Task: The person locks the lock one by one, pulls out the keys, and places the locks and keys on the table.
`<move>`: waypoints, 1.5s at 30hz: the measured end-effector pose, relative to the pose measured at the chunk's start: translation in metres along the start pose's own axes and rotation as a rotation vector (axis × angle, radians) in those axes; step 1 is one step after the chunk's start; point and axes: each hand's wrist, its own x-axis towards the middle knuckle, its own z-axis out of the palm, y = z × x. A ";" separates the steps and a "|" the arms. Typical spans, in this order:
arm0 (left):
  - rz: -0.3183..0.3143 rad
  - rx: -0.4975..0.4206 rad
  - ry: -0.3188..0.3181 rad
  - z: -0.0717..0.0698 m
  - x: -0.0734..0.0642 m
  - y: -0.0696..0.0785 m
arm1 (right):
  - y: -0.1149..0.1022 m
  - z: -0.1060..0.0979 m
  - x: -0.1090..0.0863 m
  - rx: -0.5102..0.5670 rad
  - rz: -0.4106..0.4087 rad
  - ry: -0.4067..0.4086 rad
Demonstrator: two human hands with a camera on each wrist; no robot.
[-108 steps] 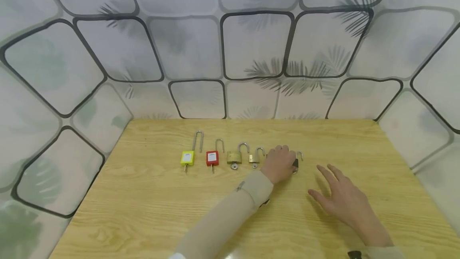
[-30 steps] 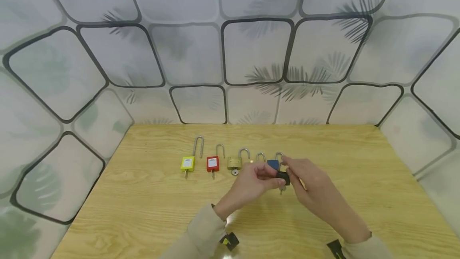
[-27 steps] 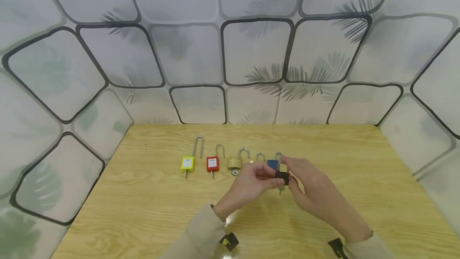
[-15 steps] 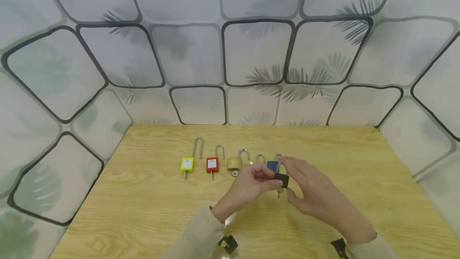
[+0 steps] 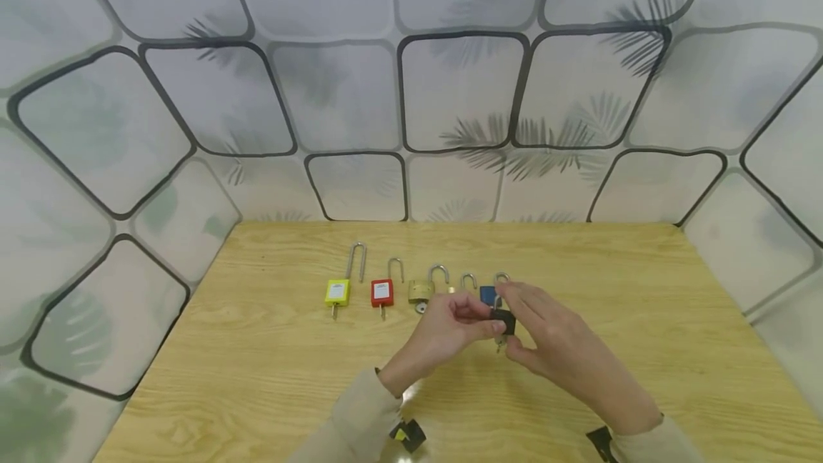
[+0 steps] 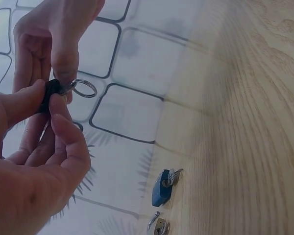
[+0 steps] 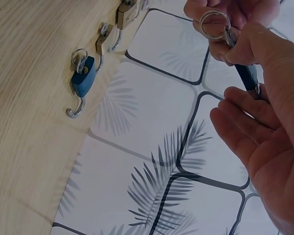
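A small black padlock (image 5: 505, 320) is held above the table, its shackle up and its key with a ring (image 6: 85, 88) hanging below. My left hand (image 5: 442, 331) pinches the padlock's body between thumb and fingers. From the other side my right hand (image 5: 566, 349) has its fingers at the shackle and its thumb by the key end, spanning the padlock. In the right wrist view the black body (image 7: 246, 76) shows between the right thumb and fingers. Whether the shackle is fully down is hard to tell, as fingers cover part of it.
Behind the hands lies a row of unlocked padlocks with keys: yellow (image 5: 337, 293), red (image 5: 382, 293), a larger brass one (image 5: 421, 291), a smaller brass one partly hidden, and a blue one (image 7: 83, 78). A patterned backdrop (image 5: 463, 91) rises at the wooden table's (image 5: 257, 377) far edge.
The left hand has brought the black padlock from the row's right end to the right hand. Over the last second the right thumb has shifted beneath the padlock; the left hand is nearly still.
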 end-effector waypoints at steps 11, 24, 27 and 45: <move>-0.016 0.041 0.018 0.001 0.000 -0.003 | 0.001 0.004 -0.004 0.000 -0.020 -0.019; 0.005 0.042 0.004 0.001 0.000 -0.005 | 0.002 0.008 -0.003 -0.011 -0.072 0.024; 0.009 0.060 -0.005 0.000 0.000 -0.005 | 0.001 0.009 -0.003 -0.005 -0.068 0.029; -0.001 0.075 0.059 -0.008 0.003 -0.004 | 0.003 0.006 -0.008 0.008 0.057 0.034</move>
